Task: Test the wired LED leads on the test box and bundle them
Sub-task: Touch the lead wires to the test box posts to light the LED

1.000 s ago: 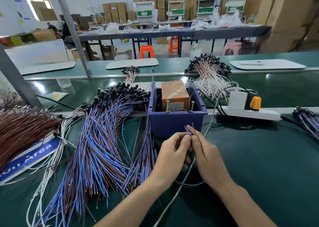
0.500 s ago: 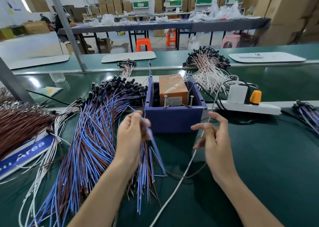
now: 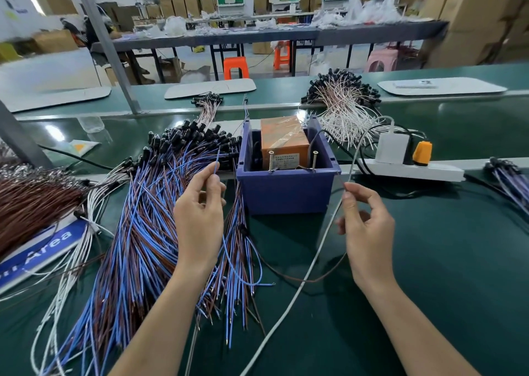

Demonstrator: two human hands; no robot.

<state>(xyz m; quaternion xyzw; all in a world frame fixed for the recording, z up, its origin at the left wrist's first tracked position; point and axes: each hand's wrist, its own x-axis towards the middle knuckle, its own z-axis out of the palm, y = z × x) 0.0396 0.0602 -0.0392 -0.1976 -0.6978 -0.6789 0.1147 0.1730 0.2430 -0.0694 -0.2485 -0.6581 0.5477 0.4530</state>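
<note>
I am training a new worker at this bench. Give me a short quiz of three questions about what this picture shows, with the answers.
1. True or false: the left hand pinches a blue wire and the right hand pinches a brown wire.
2. What sits inside the blue bin? A) an orange box B) a glass bottle C) a pair of scissors
3. How many upright screws stand in front of the orange box?
Key: 1 true; 2 A; 3 two.
</note>
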